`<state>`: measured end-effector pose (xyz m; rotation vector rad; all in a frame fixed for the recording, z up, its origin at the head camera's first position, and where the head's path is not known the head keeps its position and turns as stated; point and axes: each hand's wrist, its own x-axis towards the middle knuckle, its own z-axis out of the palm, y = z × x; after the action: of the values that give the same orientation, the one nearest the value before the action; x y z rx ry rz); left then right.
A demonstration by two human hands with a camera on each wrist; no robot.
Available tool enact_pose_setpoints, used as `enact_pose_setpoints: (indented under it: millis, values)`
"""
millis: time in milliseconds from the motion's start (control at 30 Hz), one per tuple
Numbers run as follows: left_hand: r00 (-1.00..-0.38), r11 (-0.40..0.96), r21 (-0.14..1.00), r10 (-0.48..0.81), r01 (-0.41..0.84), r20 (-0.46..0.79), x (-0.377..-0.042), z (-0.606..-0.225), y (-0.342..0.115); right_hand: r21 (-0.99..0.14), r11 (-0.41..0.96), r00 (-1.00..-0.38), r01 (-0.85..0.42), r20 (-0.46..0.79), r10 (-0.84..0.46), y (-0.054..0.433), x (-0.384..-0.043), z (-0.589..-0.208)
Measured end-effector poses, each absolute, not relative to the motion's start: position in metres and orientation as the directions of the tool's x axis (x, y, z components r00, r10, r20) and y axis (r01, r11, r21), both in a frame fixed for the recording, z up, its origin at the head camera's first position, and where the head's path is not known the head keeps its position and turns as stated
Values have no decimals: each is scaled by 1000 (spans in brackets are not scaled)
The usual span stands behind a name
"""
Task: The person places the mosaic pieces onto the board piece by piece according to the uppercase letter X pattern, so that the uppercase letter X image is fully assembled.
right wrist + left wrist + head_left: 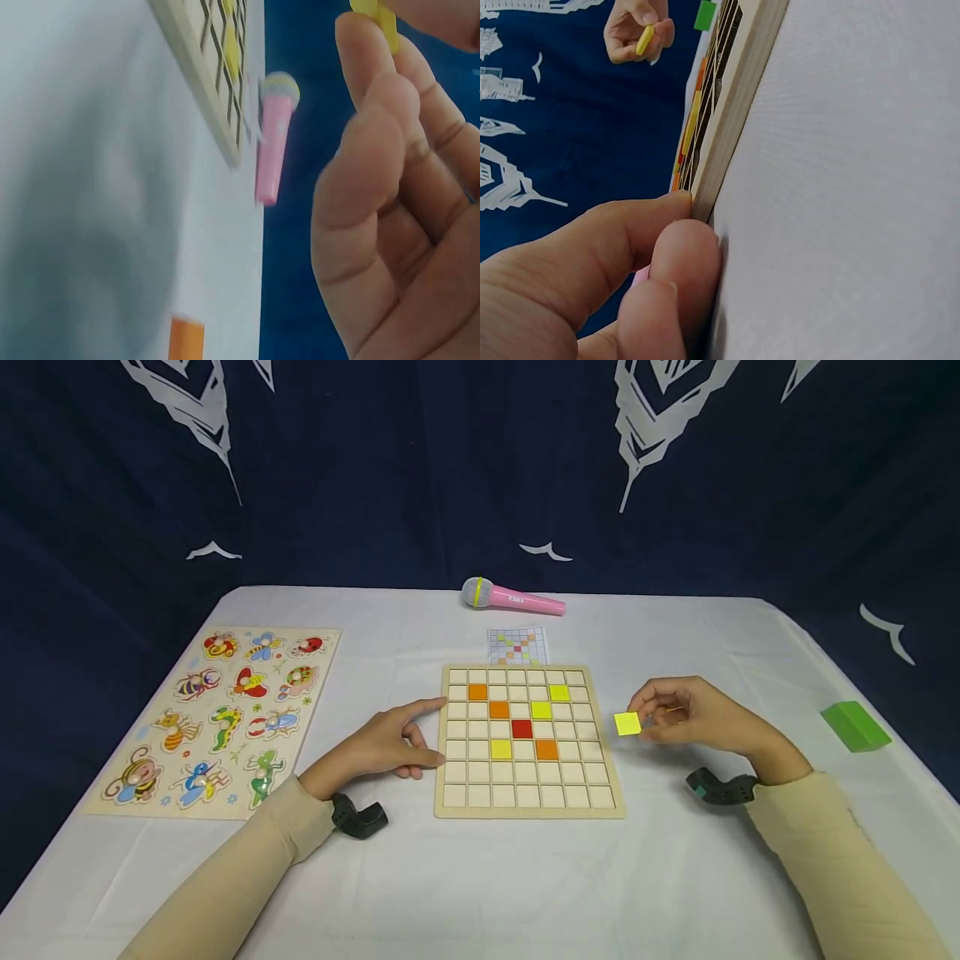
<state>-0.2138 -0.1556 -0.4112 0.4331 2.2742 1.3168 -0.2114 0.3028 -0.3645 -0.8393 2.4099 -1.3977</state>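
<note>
A square wooden grid board [529, 812] lies flat in the middle of the table. In its cells sit a red tile [522, 729], three orange tiles and three yellow tiles, set along two crossing diagonals. My left hand [382, 745] touches the board's left edge, index finger straight near the upper part and thumb lower down; the other fingers are bent. To the right of the board, my right hand [693, 718] pinches a yellow tile [627, 724] between thumb and fingers, raised over the tabletop. The same yellow tile [645, 40] shows edge-on in the left wrist view.
A pattern card [517, 645] with a coloured grid lies behind the board, partly hidden by it. Farther back is a pink toy microphone [525, 600]. An insect puzzle board [225, 718] is at the left, a green block [855, 727] at the right. An orange block [186, 339] shows in the right wrist view.
</note>
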Motion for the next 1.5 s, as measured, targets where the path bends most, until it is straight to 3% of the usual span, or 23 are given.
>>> enact_pose_setpoints:
  millis: [433,1500]
  values:
    - [-830,473,880,508,46,-229,-213,-413,-156,-805,489,-820,-335,-6,-573,256,-214,-368]
    - [-837,496,867,493,46,-238,-214,-411,-156,-782,471,-697,-409,-65,-714,160,-220,-367]
